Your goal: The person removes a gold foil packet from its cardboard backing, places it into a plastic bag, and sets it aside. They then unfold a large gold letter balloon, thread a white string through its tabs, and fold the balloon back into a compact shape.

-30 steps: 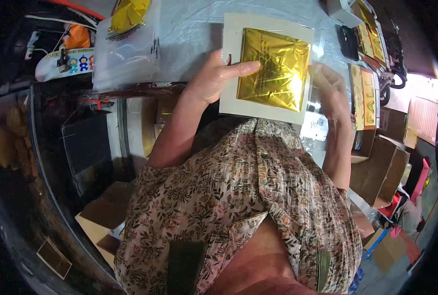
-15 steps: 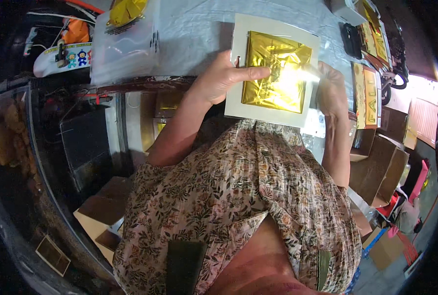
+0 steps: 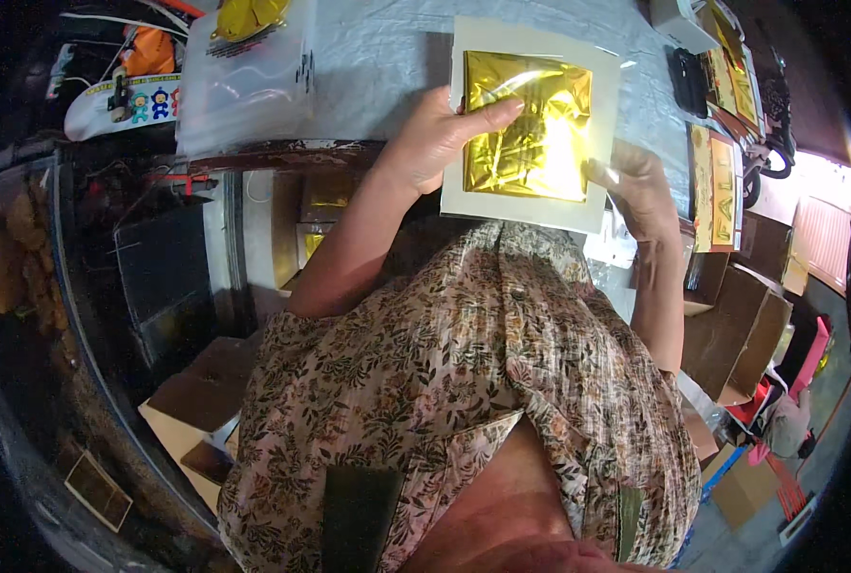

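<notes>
A white card (image 3: 575, 215) with a shiny, creased gold foil packet (image 3: 526, 138) on its front is held up at the table's near edge. My left hand (image 3: 435, 143) grips the card's left side, its thumb lying across the foil and its other fingers hidden behind. At the lower right edge of the card is my right hand (image 3: 643, 186), closed, with the thumb tip at the packet's edge. Its remaining fingers are partly hidden. Bright glare covers the packet's lower right.
A pale cloth-like cover lies over the table (image 3: 378, 67). At the left is a clear plastic bag (image 3: 244, 105) with a gold foil piece (image 3: 251, 16) on it. Printed gold cards (image 3: 722, 186) and a black object (image 3: 686, 81) lie at the right. Cardboard boxes (image 3: 731, 329) stand below.
The card has risen slightly and the foil packet now sits straighter, a little further left. My right hand has come down along the card's right edge, its thumb now at the packet.
</notes>
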A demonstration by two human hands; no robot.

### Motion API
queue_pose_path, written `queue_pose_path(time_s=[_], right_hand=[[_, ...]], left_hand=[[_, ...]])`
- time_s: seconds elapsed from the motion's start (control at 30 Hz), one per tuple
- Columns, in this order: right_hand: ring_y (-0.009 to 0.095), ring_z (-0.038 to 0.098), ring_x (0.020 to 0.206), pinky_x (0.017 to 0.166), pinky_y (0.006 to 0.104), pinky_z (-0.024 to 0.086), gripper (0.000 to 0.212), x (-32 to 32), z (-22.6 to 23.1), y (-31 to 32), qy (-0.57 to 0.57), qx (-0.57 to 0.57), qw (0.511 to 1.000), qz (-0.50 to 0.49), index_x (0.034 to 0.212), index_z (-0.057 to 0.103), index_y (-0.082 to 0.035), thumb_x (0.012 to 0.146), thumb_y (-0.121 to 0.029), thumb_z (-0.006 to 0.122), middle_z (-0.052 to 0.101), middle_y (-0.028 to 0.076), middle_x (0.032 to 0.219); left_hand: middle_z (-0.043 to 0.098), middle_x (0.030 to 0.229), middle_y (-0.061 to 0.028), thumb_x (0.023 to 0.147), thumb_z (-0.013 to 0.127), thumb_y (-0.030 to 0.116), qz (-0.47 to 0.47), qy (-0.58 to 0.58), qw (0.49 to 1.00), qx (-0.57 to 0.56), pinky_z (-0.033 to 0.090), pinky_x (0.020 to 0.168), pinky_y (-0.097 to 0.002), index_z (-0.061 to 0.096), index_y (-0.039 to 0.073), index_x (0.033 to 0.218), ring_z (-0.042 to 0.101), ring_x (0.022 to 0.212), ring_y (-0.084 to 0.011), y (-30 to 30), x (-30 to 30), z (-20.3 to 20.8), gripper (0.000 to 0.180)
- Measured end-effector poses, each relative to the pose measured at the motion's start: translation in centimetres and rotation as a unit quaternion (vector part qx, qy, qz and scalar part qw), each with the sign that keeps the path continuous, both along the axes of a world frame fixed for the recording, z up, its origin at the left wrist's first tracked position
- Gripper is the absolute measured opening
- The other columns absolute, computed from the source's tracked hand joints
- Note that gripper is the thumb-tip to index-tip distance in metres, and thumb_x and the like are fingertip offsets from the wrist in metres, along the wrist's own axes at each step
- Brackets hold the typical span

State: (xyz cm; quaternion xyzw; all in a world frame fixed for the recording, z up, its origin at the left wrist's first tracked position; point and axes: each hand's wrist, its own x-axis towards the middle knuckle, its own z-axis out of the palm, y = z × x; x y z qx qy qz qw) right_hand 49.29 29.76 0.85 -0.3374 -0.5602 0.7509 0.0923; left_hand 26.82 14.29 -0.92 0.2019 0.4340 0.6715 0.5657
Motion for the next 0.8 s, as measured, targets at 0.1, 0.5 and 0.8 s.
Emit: queue_pose_path(time_s=[0.1, 0.5, 0.8], right_hand=[[0.013, 0.07, 0.086, 0.08, 0.027, 0.055, 0.032, 0.6, 0.6, 0.2, -0.037, 0.019, 0.998, 0.036, 0.11, 0.072, 0.001, 0.081, -0.006, 0.082, 0.076, 0.009, 0.101], [0.012, 0.069, 0.076, 0.07, 0.0269, 0.055, 0.029, -0.2, 0.3, -1.1, -0.043, -0.005, 0.999, -0.032, 0.105, 0.074, 0.003, 0.078, -0.005, 0.083, 0.076, 0.009, 0.093], [0.013, 0.07, 0.075, 0.069, 0.027, 0.057, 0.034, -1.0, 1.5, -1.0, -0.053, -0.014, 0.998, -0.041, 0.111, 0.071, 0.004, 0.083, -0.013, 0.081, 0.075, 0.01, 0.095]], left_hand=[[0.07, 0.114, -0.0067, 0.095, 0.072, 0.018, -0.018, -0.009, 1.0, -0.008, 0.058, 0.086, -0.0337, 0.062, 0.001, 0.125, 0.069, 0.098, -0.0155, 0.0, 0.1, 0.3, 0.036], [0.071, 0.112, -0.0103, 0.09, 0.076, 0.014, -0.039, -0.019, 0.999, 0.003, 0.058, 0.086, -0.0347, 0.064, -0.002, 0.122, 0.07, 0.096, -0.0167, 0.0, 0.2, 0.9, 0.038], [0.071, 0.112, -0.009, 0.091, 0.073, 0.01, -0.003, 0.005, 1.0, -0.009, 0.058, 0.085, -0.0337, 0.063, -0.001, 0.124, 0.069, 0.098, -0.0166, -0.1, 0.7, 2.0, 0.036]])
